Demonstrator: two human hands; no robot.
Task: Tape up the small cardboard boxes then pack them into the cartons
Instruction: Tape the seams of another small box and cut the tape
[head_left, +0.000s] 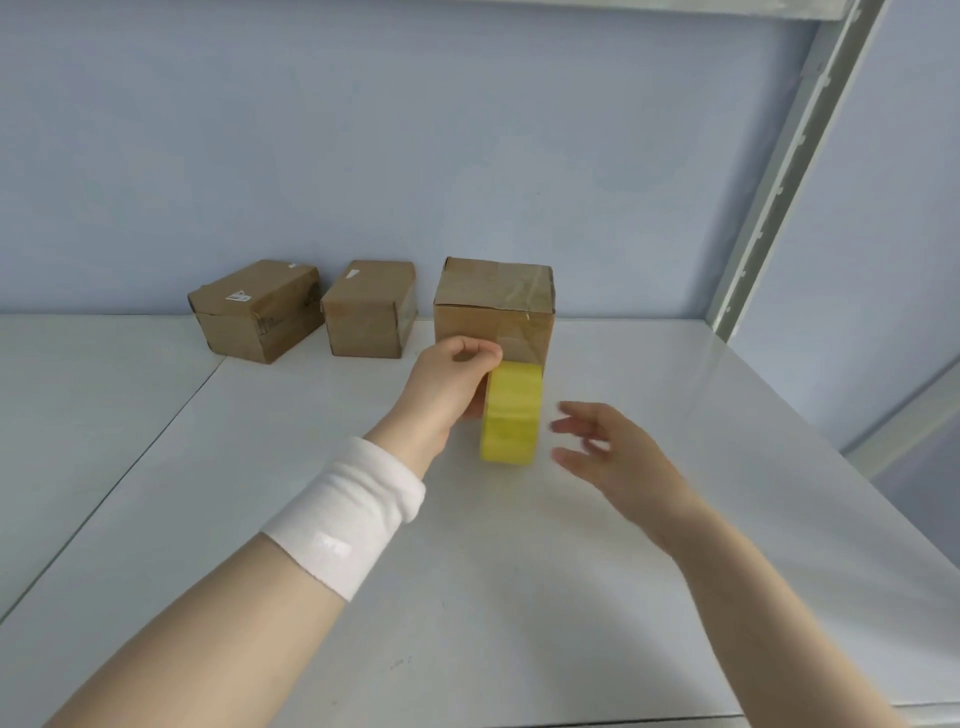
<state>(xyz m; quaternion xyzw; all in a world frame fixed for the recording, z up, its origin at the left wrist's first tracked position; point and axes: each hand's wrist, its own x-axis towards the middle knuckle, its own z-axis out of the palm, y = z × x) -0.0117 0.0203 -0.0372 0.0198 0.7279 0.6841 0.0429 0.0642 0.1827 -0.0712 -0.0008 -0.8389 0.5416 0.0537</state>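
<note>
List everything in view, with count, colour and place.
boxes: 3, brown, in a row at the table's back, by the wall
tape roll: 1, yellow, on edge in front of the rightmost box
strip: 1, clear, running from the roll up that box's front
table: 1, white, under everything
wall: 1, pale blue, behind
post: 1, grey-white, slanting at upper right
wristband: 1, white, on the left wrist
left hand: 1, grips the roll
right hand: 1, fingers spread, right of the roll, not touching it
</note>
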